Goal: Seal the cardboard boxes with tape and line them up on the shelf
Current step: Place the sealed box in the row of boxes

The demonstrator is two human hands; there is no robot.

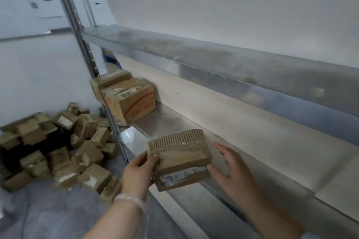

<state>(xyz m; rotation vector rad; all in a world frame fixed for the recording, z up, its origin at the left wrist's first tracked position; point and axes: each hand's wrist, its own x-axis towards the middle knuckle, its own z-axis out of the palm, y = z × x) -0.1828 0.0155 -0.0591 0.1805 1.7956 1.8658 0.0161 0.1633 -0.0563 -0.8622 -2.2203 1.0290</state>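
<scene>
From my seat the metal shelf [167, 120] fills the right of the view, and I place everything else by it. Off its left end, down on the floor, lies a loose heap of small cardboard boxes [58, 151], probably the stock waiting to be sealed. On the shelf's left end sit two larger boxes [128, 97], pushed against the upright post. I read them as the start of the row.

The box in hand [180, 159] hovers just in front of the shelf's front edge, not yet on it. It is closed, with a strip of tape across its near face, so I judge it sealed and ready to join the line. I cannot see what any box holds.

My left hand [138, 172] grips the box's left end, thumb on top and fingers underneath, carrying the weight. My right hand [231, 169] is beside the box's right end with fingers spread and straight, probably to steady it. I cannot tell whether it touches. A pale bracelet [130, 200] circles the left wrist.
</scene>
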